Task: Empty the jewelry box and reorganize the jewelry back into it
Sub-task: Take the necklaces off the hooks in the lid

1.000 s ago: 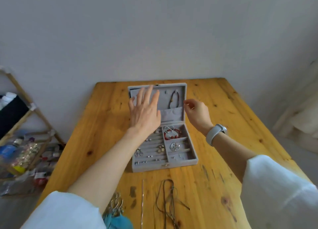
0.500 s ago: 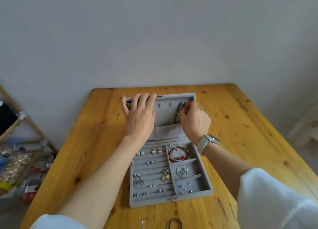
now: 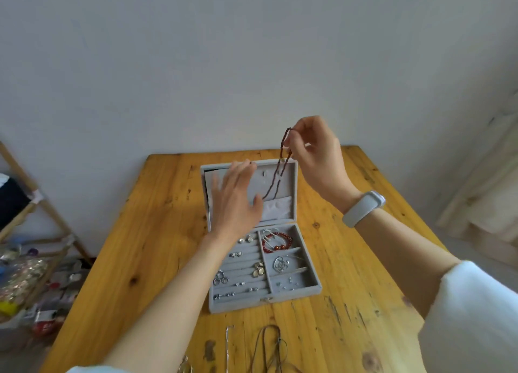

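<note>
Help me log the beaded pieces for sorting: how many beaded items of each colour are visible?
Dark brown bead strand, pinched by the right hand: 1
Red bead bracelet, in the jewelry box: 1
Total: 2

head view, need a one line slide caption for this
Right hand lifts a dark beaded necklace from the open grey jewelry box lid while the left hand hovers open.

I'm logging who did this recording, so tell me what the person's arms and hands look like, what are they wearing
Both forearms are bare, with loose white sleeves pushed up near the elbows: the right sleeve is bulky, the left sleeve barely shows at the bottom edge. The right wrist carries a pale grey band, like a fitness tracker. No rings or gloves show on the left hand or right hand.
</note>
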`<move>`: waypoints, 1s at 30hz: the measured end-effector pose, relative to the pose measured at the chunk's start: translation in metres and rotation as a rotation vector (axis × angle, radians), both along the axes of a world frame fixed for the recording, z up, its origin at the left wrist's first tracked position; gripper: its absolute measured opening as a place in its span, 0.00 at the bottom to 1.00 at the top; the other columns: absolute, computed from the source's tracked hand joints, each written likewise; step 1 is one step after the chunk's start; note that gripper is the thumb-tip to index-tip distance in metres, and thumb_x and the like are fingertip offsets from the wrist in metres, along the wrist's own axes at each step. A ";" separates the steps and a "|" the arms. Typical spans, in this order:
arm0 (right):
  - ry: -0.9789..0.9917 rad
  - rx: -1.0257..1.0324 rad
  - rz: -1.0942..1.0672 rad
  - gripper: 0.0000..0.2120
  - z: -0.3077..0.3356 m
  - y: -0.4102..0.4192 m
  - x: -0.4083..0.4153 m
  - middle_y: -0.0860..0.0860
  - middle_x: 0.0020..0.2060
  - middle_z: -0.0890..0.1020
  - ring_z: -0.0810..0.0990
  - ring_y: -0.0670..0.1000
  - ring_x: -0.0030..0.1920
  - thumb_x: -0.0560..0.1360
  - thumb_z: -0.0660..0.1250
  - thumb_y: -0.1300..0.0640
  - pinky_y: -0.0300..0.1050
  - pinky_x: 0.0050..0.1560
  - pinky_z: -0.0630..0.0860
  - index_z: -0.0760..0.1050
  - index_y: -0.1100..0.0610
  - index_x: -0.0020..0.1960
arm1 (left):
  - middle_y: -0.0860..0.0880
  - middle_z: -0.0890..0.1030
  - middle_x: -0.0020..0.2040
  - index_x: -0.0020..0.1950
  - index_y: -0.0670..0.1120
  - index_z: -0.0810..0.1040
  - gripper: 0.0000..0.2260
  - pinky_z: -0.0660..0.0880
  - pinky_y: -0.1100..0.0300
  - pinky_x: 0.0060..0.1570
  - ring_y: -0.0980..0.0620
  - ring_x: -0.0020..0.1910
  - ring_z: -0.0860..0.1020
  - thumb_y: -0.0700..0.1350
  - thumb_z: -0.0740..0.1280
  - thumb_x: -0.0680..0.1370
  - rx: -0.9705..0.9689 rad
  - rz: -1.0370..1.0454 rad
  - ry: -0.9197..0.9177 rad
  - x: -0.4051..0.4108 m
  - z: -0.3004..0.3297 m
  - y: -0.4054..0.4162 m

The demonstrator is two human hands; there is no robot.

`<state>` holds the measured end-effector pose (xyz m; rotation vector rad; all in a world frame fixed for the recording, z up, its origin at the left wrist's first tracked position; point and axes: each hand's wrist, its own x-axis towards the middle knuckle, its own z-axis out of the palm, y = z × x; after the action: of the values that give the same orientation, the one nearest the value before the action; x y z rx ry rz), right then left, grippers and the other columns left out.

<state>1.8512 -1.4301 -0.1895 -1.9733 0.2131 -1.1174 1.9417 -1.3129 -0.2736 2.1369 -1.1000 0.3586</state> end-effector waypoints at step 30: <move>0.634 0.417 -0.125 0.08 -0.175 0.027 -0.159 0.52 0.35 0.77 0.73 0.50 0.34 0.77 0.58 0.62 0.40 0.33 0.70 0.70 0.55 0.40 | 0.52 0.78 0.55 0.65 0.50 0.70 0.19 0.77 0.55 0.50 0.49 0.45 0.80 0.39 0.66 0.75 0.209 -0.208 0.848 -0.278 -0.100 0.110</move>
<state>1.6918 -1.4034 -0.3645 -1.8831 0.8408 -0.4310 1.6640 -1.2032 -0.3733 1.9858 -0.8438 -0.7309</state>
